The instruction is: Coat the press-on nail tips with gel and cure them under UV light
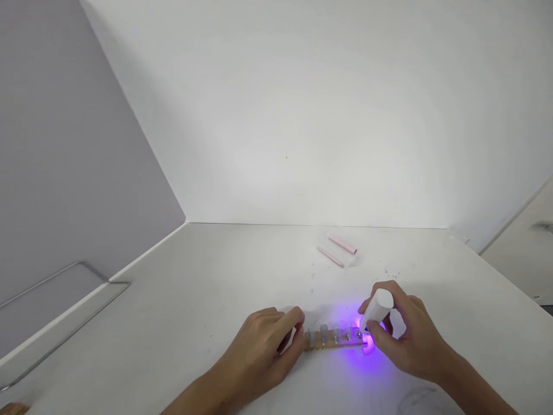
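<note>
My right hand [408, 331] grips a small white UV lamp [379, 304] that points down and throws violet light on the table. Under the lamp lies the right end of a narrow tan strip [326, 346]. Several clear, nail-shaped pieces [324, 333] sit in a row along this strip. At its left end, my left hand [270, 346] has thumb and fingertips curled together against the strip, steadying it by the edge. The lamp's head hides the strip's far right end.
Beyond the hands lie a thin pink pen [330, 257] and a pink cap-like tube [343, 243] on the white table [194, 300]. Dark specks dot the tabletop. A bent metal rod [82, 325] crosses the left edge, and a white wall [302, 115] rises behind.
</note>
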`<state>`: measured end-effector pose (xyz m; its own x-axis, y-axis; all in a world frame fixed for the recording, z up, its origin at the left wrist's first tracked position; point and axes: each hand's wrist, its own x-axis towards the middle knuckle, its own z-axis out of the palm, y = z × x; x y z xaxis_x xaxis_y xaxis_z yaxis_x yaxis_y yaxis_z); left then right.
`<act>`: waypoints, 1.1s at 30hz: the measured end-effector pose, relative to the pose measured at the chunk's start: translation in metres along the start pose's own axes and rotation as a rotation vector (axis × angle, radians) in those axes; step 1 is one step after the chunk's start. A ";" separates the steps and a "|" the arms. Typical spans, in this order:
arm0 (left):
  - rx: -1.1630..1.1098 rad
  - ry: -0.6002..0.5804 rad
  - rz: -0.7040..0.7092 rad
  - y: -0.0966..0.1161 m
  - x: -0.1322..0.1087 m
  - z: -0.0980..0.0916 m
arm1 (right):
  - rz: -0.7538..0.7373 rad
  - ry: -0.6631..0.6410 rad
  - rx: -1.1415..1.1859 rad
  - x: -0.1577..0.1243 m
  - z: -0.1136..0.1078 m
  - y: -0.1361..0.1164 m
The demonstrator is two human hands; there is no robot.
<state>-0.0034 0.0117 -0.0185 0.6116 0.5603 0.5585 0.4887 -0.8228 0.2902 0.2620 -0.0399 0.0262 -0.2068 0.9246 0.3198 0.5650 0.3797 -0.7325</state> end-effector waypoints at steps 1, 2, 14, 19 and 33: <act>0.000 0.002 0.002 0.000 0.000 0.000 | 0.001 0.002 0.000 0.000 0.000 0.000; 0.000 0.003 0.003 0.001 0.000 0.000 | 0.004 0.003 -0.001 0.000 0.000 0.000; -0.001 0.000 0.002 0.001 -0.001 0.000 | -0.018 -0.017 0.004 0.000 -0.001 0.003; -0.005 -0.005 -0.003 0.002 -0.001 0.001 | -0.009 -0.008 -0.014 -0.001 -0.001 0.003; -0.012 -0.003 -0.003 0.001 -0.002 0.001 | -0.030 0.012 -0.053 0.000 -0.001 0.001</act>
<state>-0.0033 0.0095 -0.0195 0.6121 0.5633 0.5550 0.4833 -0.8220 0.3011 0.2636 -0.0394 0.0258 -0.2150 0.9124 0.3482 0.6002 0.4047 -0.6899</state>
